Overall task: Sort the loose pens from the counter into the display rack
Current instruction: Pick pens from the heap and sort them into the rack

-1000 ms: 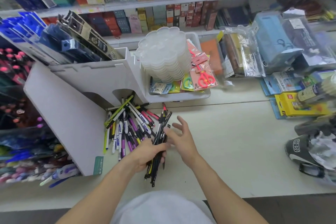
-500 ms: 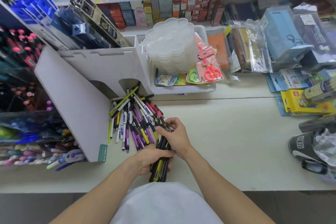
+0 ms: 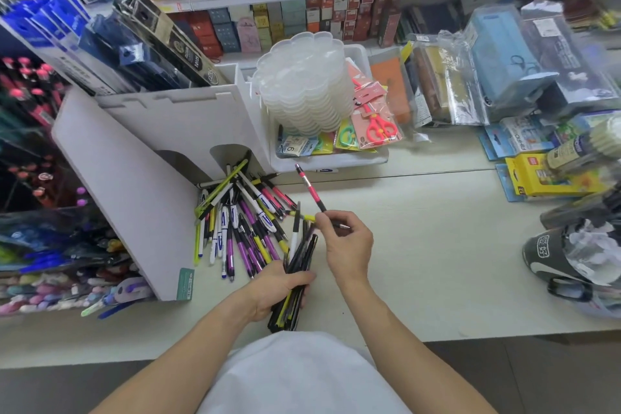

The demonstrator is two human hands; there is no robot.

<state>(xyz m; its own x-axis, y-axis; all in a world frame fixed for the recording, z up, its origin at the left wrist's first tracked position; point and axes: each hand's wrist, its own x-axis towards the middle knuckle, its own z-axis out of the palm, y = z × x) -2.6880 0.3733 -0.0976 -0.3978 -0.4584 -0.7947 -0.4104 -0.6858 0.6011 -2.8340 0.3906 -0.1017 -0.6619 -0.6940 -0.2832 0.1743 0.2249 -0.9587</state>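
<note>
We see the loose pens [image 3: 247, 223] lying in a spread heap on the pale counter [image 3: 437, 245], purple, yellow, pink and white barrels crossing one another, the far end of the heap reaching into the arched opening at the foot of the white cardboard display rack [image 3: 134, 185]. Just beside the heap, our left hand [image 3: 280, 289] has its grip wrapped round a bundle of dark pens [image 3: 297, 274], fingers curled over the barrels, the bundle slanting up and away from us with its near end over the counter edge. Our right hand [image 3: 347, 242] pinches a single pink-and-black pen [image 3: 311, 190] between thumb and fingertips near its lower end; that pen is lifted clear of the heap and tilts up to the left, toward the white bin. Behind the heap, the white bin [image 3: 336, 160] holds a stack of clear flower-shaped plastic palettes [image 3: 302, 87] and packaged pink scissors [image 3: 378, 124]. To the right on the counter lie a yellow box [image 3: 547, 178] and a dark shoe [image 3: 551, 254].
</note>
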